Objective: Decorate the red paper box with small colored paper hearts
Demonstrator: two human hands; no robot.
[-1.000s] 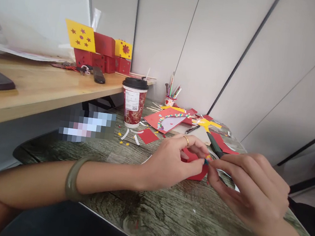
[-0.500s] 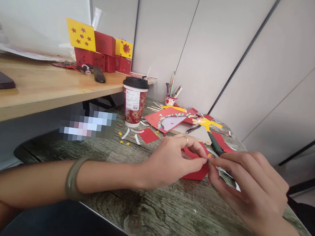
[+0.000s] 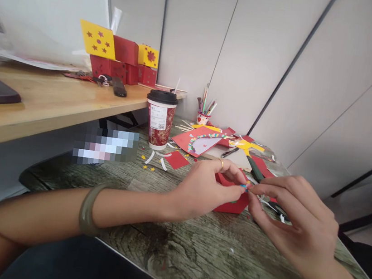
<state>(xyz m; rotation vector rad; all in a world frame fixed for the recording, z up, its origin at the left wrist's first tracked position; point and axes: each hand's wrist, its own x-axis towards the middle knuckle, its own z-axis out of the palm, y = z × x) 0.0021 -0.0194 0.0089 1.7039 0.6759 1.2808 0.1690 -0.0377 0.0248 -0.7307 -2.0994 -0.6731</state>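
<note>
Above the desk (image 3: 191,259): small blue piece (image 3: 243,187), held near red paper (image 3: 239,205).
Left hand (image 3: 202,187): fingers pinching the piece.
Right hand (image 3: 306,215): fingers pinching its other end.
Lidded cup (image 3: 159,124): upright on desk, beyond left hand.

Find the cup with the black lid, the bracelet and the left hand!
Cup (image 3: 158,118): head view, on its white label.
Bracelet (image 3: 86,213): head view, on its band.
Left hand (image 3: 201,189): head view, between wrist and knuckles.
</note>
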